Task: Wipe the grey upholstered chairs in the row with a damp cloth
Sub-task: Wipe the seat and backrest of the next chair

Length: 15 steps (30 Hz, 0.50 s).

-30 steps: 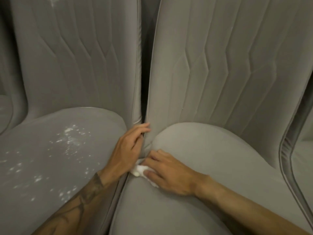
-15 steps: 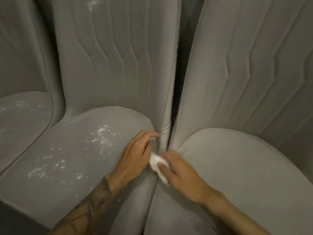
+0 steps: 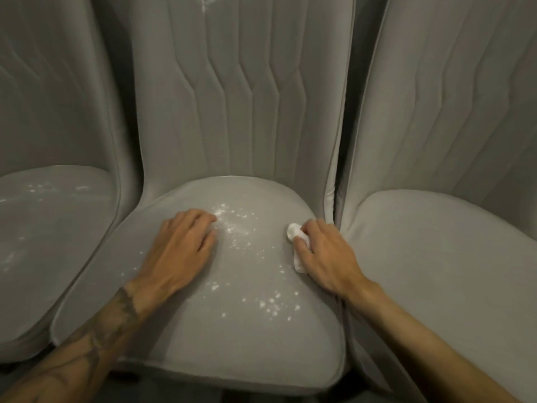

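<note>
three grey chairs; the middle seat (image 3: 203,330) carries white specks (image 3: 241,228). left hand (image 3: 180,251) lies flat on it, right hand (image 3: 325,254) grips a white cloth (image 3: 293,229).

The right hand (image 3: 327,253) hides most of the white cloth (image 3: 293,230).

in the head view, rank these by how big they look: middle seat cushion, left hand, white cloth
1. middle seat cushion
2. left hand
3. white cloth, though the right hand covers most of it, so its full size is unclear
</note>
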{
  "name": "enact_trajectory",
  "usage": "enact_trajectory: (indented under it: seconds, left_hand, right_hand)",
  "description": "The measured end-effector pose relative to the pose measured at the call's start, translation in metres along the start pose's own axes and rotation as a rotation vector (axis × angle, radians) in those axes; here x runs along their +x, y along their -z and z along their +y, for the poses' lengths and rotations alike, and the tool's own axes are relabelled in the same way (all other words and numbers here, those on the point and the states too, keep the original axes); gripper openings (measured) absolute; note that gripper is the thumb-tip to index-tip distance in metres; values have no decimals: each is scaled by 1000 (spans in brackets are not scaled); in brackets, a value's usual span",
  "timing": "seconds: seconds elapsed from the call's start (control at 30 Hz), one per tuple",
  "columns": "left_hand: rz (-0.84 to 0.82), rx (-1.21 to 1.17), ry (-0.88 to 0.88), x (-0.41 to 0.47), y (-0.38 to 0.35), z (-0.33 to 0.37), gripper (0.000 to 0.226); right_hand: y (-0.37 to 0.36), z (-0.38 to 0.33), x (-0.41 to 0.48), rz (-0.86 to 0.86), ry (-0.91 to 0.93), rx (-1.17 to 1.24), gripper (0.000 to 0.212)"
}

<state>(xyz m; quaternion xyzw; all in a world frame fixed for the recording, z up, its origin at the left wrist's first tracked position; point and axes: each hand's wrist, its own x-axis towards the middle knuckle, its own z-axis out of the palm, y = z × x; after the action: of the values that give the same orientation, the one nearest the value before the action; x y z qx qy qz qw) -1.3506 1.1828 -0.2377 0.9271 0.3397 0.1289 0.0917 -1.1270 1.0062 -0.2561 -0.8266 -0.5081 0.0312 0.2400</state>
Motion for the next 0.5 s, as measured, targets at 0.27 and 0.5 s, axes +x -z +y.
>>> enact_trajectory:
  seconds: [0.27, 0.5]
  left_hand:
    - [26, -60, 22, -27, 9, -69, 43]
    - [78, -129, 10, -29, 2, -81, 32]
  right_hand:
    - [-8, -30, -48, -61, 63, -254, 27]
    - [-40, -82, -51, 45, -119, -227, 25]
